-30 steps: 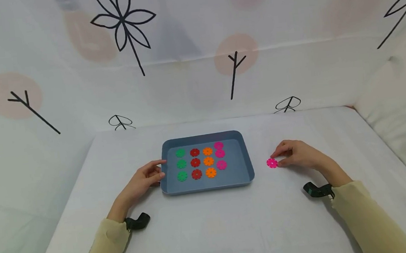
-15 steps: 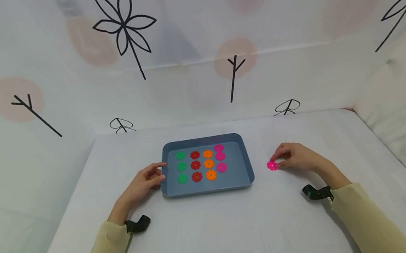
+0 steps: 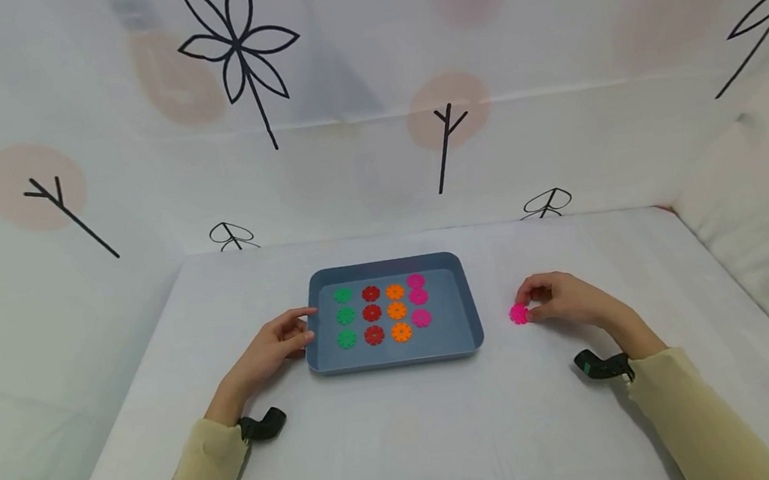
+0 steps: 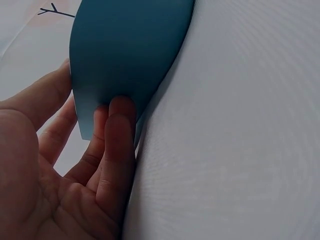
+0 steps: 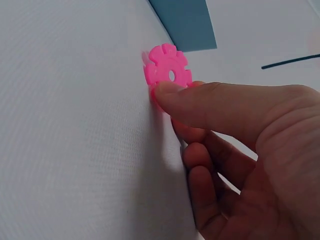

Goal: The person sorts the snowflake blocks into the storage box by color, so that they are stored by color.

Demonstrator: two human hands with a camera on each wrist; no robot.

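Note:
A blue-grey rectangular tray (image 3: 466,313) lies on the white table, holding flat notched plastic discs in columns by colour. From left to right these are green discs (image 3: 345,317), red discs (image 3: 372,313), orange discs (image 3: 397,311) and pink discs (image 3: 421,317); the two far pink ones overlap. At the tray's left side, my left hand (image 3: 263,358) grips the wall, thumb over the rim and other fingers (image 4: 117,137) against the outside. Right of the tray, my right hand (image 3: 570,300) pinches another pink disc (image 5: 167,65) between thumb and fingertips, close to the tabletop.
White cloth covers the table (image 3: 406,441). A patterned fabric backdrop (image 3: 349,173) rises behind and at both sides. Black wrist cameras (image 3: 263,425) sit below each hand. A strip of table separates the tray from the right hand.
The pink disc in my right hand has turned slightly and sits a little closer to the fingers. My left hand keeps its hold on the tray; the head view has shifted slightly.

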